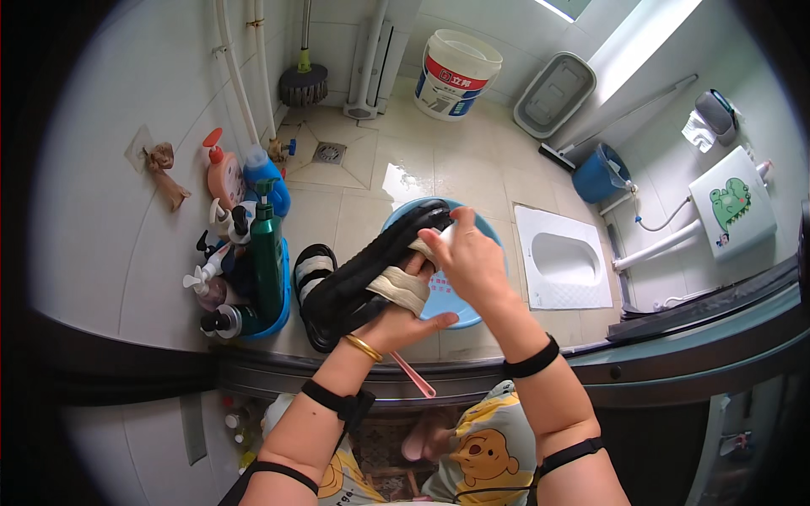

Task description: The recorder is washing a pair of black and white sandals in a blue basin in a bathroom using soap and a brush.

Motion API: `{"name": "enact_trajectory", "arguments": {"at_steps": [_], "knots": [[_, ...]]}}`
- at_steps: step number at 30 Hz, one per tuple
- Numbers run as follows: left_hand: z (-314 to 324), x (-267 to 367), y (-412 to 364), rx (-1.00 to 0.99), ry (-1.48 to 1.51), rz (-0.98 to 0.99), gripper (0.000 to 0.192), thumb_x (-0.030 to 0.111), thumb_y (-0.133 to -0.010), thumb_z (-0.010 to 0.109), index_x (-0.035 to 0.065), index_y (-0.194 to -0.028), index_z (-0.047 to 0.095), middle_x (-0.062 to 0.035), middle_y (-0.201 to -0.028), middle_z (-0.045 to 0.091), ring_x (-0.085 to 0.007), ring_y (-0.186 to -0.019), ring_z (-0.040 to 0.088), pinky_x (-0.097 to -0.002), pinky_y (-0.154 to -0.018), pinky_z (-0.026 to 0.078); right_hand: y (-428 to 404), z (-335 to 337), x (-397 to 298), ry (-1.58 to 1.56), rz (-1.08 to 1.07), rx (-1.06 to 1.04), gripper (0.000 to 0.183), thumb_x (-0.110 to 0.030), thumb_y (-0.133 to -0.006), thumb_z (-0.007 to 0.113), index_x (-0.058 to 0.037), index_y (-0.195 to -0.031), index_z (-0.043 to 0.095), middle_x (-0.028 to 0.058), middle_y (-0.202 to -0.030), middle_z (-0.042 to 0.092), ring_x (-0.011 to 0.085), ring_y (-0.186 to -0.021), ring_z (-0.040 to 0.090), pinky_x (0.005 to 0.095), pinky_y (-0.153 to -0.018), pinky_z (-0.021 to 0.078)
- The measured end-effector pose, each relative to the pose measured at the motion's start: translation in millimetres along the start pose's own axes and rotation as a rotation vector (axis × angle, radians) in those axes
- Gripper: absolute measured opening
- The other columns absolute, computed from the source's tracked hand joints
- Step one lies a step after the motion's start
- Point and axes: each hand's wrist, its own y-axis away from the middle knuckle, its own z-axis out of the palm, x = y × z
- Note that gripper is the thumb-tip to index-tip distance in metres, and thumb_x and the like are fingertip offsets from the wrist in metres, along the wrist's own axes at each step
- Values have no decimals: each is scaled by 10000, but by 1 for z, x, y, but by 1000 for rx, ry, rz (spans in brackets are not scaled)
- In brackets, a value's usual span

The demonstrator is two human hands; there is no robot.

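My left hand (398, 322) is pushed through the cream straps of a black sandal (367, 259) and bears it, tilted, over a light blue basin (455, 313). At the sandal's upper end, my right hand (468, 253) grips a small white object (448, 235), partly hidden by the fingers; its kind cannot be told. The other sandal (315, 265), black with pale straps, lies on the tiles left of the basin, partly covered by the held one. A pink handle (414, 376) sticks out below my left wrist.
Pump bottles (266, 246) crowd a blue basket (286, 297) at left. A squat toilet (566, 259) lies to the right, near a blue bin (600, 174). Farther back are a white bucket (457, 76), a grey tub (555, 95), a brush (304, 85) and a floor drain (329, 152). The doorway track (462, 373) crosses in front.
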Motion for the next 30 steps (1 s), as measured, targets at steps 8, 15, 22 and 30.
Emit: {"name": "enact_trajectory", "arguments": {"at_steps": [8,15,22,30], "knots": [[17,15,-1,76,-267,45,855,405,-729,647,-57,-1322,240,-243,-1371,238,-373,-1294,193,-429,-1062,171,-11,24,0,139,72,118,723,-495,-869,417,13,-1348,227,177,-872,579,351,-681,605,414,-577,480],[28,-2,4,139,139,66,821,396,-714,672,-36,-1291,279,-228,-1334,270,-370,-1239,253,-417,-1045,193,-22,35,7,77,53,108,638,-492,-878,398,-13,-1297,342,178,-925,545,349,-737,600,435,-630,481],[14,4,5,99,498,4,800,440,-831,557,22,-1386,161,-149,-1438,155,-227,-1320,182,-325,-1068,155,-24,35,6,-154,-126,143,504,-420,-897,404,-24,-1210,419,166,-991,513,370,-805,564,426,-682,466],[6,1,-1,211,1783,-243,827,692,-815,287,84,-1373,229,-55,-1379,336,-196,-1260,335,-343,-1050,236,-9,49,-7,-68,-320,320,318,-243,-858,513,-71,-1125,491,138,-949,485,287,-897,427,376,-806,339]]}}
